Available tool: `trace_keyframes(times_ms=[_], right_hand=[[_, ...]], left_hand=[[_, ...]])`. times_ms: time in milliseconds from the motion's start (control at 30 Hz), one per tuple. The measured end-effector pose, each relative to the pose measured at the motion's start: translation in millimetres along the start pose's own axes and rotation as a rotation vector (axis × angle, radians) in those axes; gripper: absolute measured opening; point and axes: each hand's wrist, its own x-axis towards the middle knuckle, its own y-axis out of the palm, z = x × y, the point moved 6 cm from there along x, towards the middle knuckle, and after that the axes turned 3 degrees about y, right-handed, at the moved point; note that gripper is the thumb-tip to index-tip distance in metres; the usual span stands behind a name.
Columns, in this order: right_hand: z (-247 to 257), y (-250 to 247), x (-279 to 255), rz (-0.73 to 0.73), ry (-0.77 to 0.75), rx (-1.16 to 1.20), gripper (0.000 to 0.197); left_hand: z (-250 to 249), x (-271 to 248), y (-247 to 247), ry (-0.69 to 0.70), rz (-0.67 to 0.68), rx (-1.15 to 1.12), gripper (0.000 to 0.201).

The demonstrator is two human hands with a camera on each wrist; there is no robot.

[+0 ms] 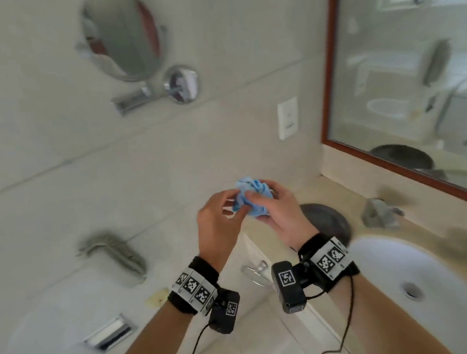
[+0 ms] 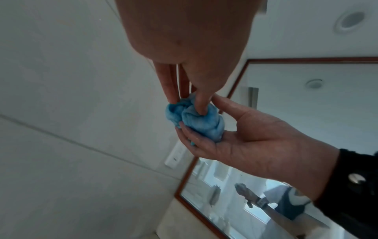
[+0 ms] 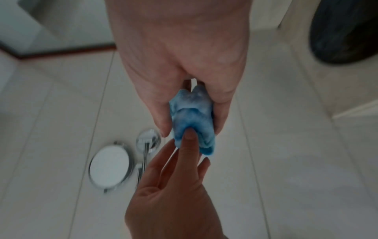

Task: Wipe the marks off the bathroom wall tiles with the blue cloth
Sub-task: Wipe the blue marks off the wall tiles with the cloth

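Note:
The crumpled blue cloth [image 1: 251, 198] is bunched into a small ball between both hands, in front of the pale wall tiles [image 1: 112, 174]. My right hand [image 1: 263, 202] cradles it from below with thumb and fingers curled round it [image 3: 192, 116]. Pinching its upper end with thumb and fingertips is my left hand [image 1: 233, 204]. From the left wrist, the left thumb digs into the cloth [image 2: 196, 122] while the right hand [image 2: 204, 129] lies palm up under it. No marks on the tiles can be made out; the head view is blurred.
A round swing-arm mirror [image 1: 124, 36] and a white outlet plate [image 1: 288, 117] are on the tiled wall. A wood-framed mirror [image 1: 416, 73] is at the right above a beige counter [image 1: 356, 193] with a white basin [image 1: 439, 314] and dark dish [image 1: 328, 222].

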Motion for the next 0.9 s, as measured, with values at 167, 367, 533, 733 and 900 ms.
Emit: trace_keyframes(times_ms=[167,367,533,733,900], right_hand=[[-19.8,135.2,25.2,0.105,-0.008,-0.04,0.041],[-13.7,236.2,42.6,0.215,-0.072,-0.072,0.038],[24.7,308.8,42.9,0.293,-0.333,-0.16,0.036],[84.6,397.6,20.4,0.487,-0.729,-0.275,0.038],[105.1,473.7,4.4,0.584,-0.937,-0.323,0.041]], left_hand=[[37.4,20.5,-119.7,-0.042,-0.124,0.046,0.028],[50.5,37.2,-226.8,-0.013,-0.127,0.073,0.036],[43.7,38.9,-307.9,-0.002,-0.357,0.204,0.032],[17.5,29.4,-403.4,-0.004,-0.691,0.455,0.026],[8.1,27.7,-472.7,-0.042,-0.812,0.71,0.034]])
